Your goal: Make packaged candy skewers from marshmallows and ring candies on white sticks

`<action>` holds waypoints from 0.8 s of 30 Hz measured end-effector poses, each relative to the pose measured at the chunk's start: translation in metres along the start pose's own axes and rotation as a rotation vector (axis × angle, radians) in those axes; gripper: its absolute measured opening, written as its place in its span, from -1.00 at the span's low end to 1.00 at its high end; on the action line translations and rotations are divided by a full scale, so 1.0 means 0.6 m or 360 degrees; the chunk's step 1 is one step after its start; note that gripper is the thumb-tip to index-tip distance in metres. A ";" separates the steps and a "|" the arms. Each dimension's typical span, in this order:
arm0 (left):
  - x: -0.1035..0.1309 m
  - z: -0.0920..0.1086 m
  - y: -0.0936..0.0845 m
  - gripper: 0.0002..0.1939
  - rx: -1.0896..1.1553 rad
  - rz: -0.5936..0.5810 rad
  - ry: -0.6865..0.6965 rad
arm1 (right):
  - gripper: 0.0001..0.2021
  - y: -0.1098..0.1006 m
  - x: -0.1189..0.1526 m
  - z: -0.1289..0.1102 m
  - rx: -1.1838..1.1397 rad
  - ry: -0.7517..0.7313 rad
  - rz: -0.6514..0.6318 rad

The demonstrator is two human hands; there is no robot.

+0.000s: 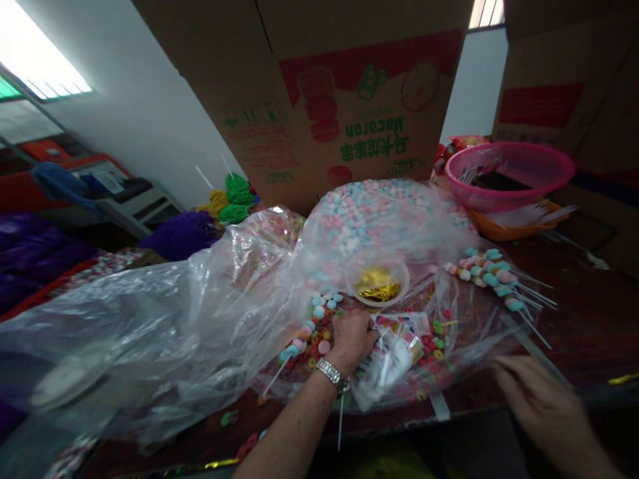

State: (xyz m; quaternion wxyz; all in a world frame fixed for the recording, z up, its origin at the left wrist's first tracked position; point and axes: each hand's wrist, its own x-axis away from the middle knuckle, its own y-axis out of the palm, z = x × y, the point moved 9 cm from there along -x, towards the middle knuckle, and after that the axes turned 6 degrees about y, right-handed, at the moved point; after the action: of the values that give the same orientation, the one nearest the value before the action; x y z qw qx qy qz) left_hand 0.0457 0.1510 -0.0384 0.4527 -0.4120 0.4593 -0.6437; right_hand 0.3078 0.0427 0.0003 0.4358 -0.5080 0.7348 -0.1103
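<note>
My left hand (352, 339), with a metal watch at the wrist, rests on small ring candies (322, 342) beside a pile of printed plastic wrappers (399, 339); its fingertips are partly hidden. My right hand (536, 392), blurred, is over the table's front edge at the right, its fingers near the edge of the clear plastic sheet. A round tub (379, 283) of gold twist ties stands just beyond my left hand. Behind it a large clear bag (384, 213) holds pink, blue and white candies. One candy skewer (294, 346) lies left of my left hand.
Several finished candy skewers (489, 273) lie at the right. Behind them a pink basket (509, 176) sits on an orange tray (519, 229). A big cardboard box (369, 86) stands at the back. Crumpled clear plastic (200, 313) spreads left; purple bundles (180, 236) lie beyond.
</note>
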 end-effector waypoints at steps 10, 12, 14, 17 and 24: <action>0.075 0.046 -0.065 -0.65 0.0714 0.0302 0.0445 | -0.76 0.194 -0.059 -0.109 -0.0497 0.0248 -0.0809; 0.086 0.077 -0.072 -0.44 0.0880 0.0180 0.0659 | -0.67 0.171 -0.057 -0.101 -0.0799 0.0501 -0.0856; 0.089 0.096 -0.070 -0.35 0.1021 0.0038 0.0726 | -0.77 0.162 -0.045 -0.112 -0.0870 0.0580 -0.0934; 0.080 0.088 -0.053 -0.45 0.1193 -0.0042 0.0500 | -0.75 0.165 -0.024 -0.115 -0.0893 0.0713 -0.0833; 0.078 0.069 -0.027 -0.86 0.1165 -0.0051 0.0379 | -0.66 0.181 -0.018 -0.086 -0.1442 0.1085 -0.0681</action>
State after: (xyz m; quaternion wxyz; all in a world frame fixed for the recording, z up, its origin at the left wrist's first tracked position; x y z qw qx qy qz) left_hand 0.0698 0.0997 -0.0076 0.5033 -0.1526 0.2418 -0.8154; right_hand 0.1993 0.0873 -0.0286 -0.1158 -0.7156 0.6882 -0.0282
